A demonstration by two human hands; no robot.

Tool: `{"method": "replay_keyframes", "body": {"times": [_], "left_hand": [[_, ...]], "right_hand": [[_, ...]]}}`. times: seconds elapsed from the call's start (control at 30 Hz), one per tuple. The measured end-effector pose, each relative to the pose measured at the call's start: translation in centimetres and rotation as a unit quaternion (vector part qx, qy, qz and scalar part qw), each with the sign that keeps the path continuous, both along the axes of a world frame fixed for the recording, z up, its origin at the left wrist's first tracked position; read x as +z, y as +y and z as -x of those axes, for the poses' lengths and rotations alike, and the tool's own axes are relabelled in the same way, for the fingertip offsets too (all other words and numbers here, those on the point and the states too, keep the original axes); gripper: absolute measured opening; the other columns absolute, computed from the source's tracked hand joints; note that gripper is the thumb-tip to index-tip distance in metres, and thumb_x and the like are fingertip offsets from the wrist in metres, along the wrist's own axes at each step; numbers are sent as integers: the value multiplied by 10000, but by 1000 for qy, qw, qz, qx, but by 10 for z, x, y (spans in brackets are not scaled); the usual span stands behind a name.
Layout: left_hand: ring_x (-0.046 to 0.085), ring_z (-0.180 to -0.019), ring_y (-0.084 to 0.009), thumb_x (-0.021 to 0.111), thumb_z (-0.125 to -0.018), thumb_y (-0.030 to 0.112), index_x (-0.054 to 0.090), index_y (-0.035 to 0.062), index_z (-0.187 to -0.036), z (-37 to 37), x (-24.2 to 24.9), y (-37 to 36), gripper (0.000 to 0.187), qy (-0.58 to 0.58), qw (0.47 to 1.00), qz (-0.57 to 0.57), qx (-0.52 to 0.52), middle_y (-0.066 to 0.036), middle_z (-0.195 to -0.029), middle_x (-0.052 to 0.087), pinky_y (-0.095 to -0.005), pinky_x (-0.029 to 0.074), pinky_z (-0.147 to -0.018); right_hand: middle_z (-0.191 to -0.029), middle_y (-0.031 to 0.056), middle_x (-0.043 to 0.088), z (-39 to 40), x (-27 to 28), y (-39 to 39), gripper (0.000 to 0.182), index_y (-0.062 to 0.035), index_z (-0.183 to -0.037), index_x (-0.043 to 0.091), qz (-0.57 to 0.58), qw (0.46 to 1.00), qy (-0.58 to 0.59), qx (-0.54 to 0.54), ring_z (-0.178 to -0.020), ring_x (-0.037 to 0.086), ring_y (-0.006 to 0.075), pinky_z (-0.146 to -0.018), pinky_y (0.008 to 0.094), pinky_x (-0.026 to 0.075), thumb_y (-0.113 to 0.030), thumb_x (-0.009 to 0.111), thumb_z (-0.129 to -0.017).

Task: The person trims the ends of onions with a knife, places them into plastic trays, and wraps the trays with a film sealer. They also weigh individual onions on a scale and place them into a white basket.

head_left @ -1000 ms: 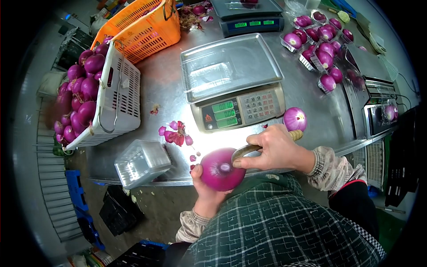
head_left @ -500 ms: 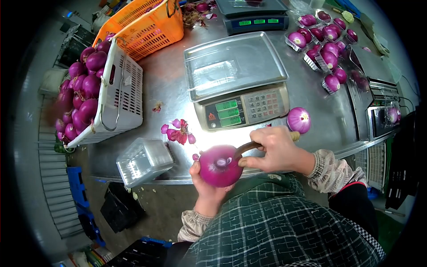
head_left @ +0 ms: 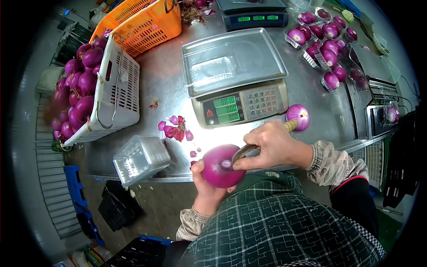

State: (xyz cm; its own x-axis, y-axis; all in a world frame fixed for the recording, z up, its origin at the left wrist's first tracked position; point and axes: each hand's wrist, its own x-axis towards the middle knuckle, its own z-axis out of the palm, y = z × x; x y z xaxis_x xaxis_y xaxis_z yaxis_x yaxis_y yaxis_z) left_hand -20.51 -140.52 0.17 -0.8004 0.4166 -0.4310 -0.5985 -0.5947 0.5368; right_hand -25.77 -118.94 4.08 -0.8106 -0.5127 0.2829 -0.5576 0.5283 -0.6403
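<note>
In my left hand (head_left: pixel 208 189) sits a large red onion (head_left: pixel 220 171), its pale end facing up and the fingers cupped under and around it. My right hand (head_left: pixel 275 144) is closed on a small curved knife (head_left: pixel 291 125) whose light handle sticks out past the knuckles. The knife's blade touches the onion by its pale end, with my right thumb pressed close to that spot. Purple skin scraps (head_left: pixel 175 129) lie on the metal table (head_left: pixel 155 84) beyond the onion. Another peeled red onion (head_left: pixel 298 117) rests right of the scale (head_left: pixel 240 104).
A white crate (head_left: pixel 118 84) heaped with red onions stands at left, an orange crate (head_left: pixel 151 26) behind it. Stacked clear trays (head_left: pixel 141 159) sit at the table's front edge. Packed onions (head_left: pixel 329 58) fill the back right, near a second scale (head_left: pixel 253 20).
The knife blade and my right thumb have moved left and slightly down, nearer the onion's pale end. A small scrap shows beside my left thumb. The whole view has shifted slightly.
</note>
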Motion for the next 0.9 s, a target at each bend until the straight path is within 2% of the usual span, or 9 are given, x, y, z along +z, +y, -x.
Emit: {"method": "replay_keyframes", "body": {"times": [0.03,0.2,0.23,0.33,0.37,0.5,0.6,0.7,0.9], "left_hand": [[595,-580,-260,494,-746,759,491,44,-1274,0,0,0,890,4,1000,6,3,-144,-1030,597,-304,448,-339],[598,-567,-263,495,-757,719,508,35,-1253,-2,-3,5,845,6,998,40,42,-152,-1009,610,-308,445,-337],[621,-636,-266,487,-772,697,516,37,-1249,-3,-3,4,815,14,998,42,36,-145,-1005,621,-315,450,-365],[640,-747,-274,479,-789,681,515,39,-1258,4,-11,4,797,-74,978,80,175,-140,-1052,632,-345,484,-432],[642,-836,-278,477,-795,681,511,44,-1275,11,-13,-6,799,-11,986,84,146,-136,-1128,625,-368,507,-492],[643,-810,-275,484,-791,691,502,42,-1294,9,-4,2,821,-14,975,89,204,-140,-1150,619,-369,500,-484],[648,-851,-279,495,-785,694,493,42,-1304,6,-7,-5,833,67,991,37,110,-141,-1148,618,-377,520,-510],[648,-910,-284,550,-771,674,485,44,-1314,6,-3,-2,834,84,991,22,98,-142,-1148,615,-401,548,-552],[646,-952,-282,619,-777,582,482,42,-1317,2,-1,3,776,94,984,102,112,-151,-1154,611,-427,573,-623]], "right_hand": [[-459,66,551,0,0,0,465,-111,-730,779,-7,1000,-6,4,-363,520,212,-381,325,383,-574,744,-709],[-437,31,512,-6,-11,5,497,-106,-569,676,-11,997,76,-17,-357,510,187,-365,312,372,-578,742,-710],[-440,22,509,-8,-13,4,505,-107,-551,651,-14,995,94,-19,-357,510,180,-362,308,371,-579,742,-710],[-465,2,518,-20,-1,-3,515,-107,-555,592,51,991,121,38,-371,525,155,-364,287,383,-572,754,-704],[-502,1,559,-26,0,-4,481,-98,-649,665,14,994,103,45,-405,563,160,-387,290,418,-566,763,-704],[-538,53,596,-12,-13,-13,515,-60,-733,725,18,999,-24,-15,-459,608,215,-463,320,476,-571,769,-694],[-573,111,611,1,-15,-14,615,7,-710,704,6,997,16,-71,-494,627,270,-491,361,500,-604,766,-666],[-542,119,590,0,-18,-18,652,10,-648,680,-8,996,11,-90,-479,618,295,-497,375,502,-638,747,-660],[-436,50,522,-8,-14,-32,611,-62,-537,623,29,997,3,-75,-414,588,220,-431,358,466,-642,716,-707]]}}
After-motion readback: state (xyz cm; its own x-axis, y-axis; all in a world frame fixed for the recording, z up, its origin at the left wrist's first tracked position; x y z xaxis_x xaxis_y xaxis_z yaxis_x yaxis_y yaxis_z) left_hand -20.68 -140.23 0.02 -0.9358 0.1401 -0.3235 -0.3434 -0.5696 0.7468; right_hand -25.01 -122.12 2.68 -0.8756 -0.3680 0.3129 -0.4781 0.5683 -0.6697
